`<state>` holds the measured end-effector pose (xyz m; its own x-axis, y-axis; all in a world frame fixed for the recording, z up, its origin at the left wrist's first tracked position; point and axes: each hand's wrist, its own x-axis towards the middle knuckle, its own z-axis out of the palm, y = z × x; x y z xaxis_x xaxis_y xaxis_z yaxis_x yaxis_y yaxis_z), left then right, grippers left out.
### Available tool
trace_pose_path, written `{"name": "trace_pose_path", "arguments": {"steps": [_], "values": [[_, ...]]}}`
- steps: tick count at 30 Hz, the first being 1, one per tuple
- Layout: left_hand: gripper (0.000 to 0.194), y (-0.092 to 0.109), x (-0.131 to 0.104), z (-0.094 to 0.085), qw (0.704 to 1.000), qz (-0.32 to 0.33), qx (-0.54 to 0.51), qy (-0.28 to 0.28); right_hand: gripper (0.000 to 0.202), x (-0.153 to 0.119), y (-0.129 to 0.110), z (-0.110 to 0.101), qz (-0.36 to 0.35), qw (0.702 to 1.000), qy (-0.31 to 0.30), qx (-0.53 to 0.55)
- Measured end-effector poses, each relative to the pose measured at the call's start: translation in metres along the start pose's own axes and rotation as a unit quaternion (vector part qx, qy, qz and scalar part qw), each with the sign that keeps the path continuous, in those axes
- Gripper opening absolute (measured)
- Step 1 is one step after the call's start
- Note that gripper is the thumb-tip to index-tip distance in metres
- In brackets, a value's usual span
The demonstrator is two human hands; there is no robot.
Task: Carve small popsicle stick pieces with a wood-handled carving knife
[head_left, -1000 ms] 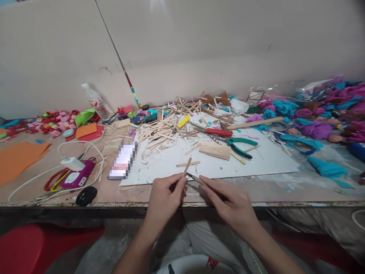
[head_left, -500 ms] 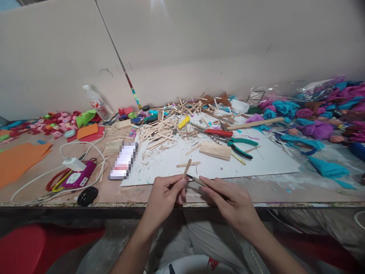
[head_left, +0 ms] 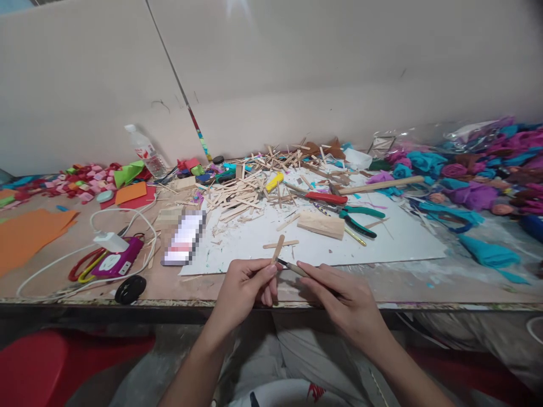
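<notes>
Near the table's front edge, my left hand pinches a small wooden craft stick that points up and slightly right. My right hand is closed around the handle of a thin-bladed knife, its dark tip at the stick beside my left fingertips. Another craft stick lies flat on the white board just behind the held one. A wooden block rests on the board further back, close to green-handled pliers.
Behind are a pile of sticks, a yellow tool and red-handled pliers. To the left are a phone, a purple power strip and a bottle. Coloured crepe paper covers the right.
The stick in my left hand has tilted slightly, showing more of its flat face. My lower left fingers have shifted a little. Both hands keep their holds.
</notes>
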<state>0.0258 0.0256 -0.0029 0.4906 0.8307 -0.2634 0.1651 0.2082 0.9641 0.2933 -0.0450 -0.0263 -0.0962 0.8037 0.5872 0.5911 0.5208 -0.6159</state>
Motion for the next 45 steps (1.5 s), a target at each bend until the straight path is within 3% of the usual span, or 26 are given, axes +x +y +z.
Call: {"name": "trace_pose_path", "arguments": {"steps": [13, 28, 39, 45], "values": [[0.046, -0.001, -0.005, 0.019, 0.995, 0.029, 0.069, 0.072, 0.021, -0.001, -0.002, -0.001, -0.010, 1.000, 0.013, -0.019], [0.049, 0.003, -0.001, 0.000, 1.000, -0.004, 0.018, 0.001, 0.025, 0.002, -0.005, -0.004, -0.007, 1.000, 0.001, -0.005], [0.046, 0.003, -0.006, 0.015, 0.998, 0.022, 0.032, 0.046, 0.030, -0.001, -0.005, -0.004, 0.028, 1.000, 0.003, -0.004], [0.048, 0.003, -0.002, 0.007, 1.000, 0.023, 0.015, 0.010, 0.032, 0.002, -0.005, -0.005, 0.016, 1.000, 0.000, -0.001]]}}
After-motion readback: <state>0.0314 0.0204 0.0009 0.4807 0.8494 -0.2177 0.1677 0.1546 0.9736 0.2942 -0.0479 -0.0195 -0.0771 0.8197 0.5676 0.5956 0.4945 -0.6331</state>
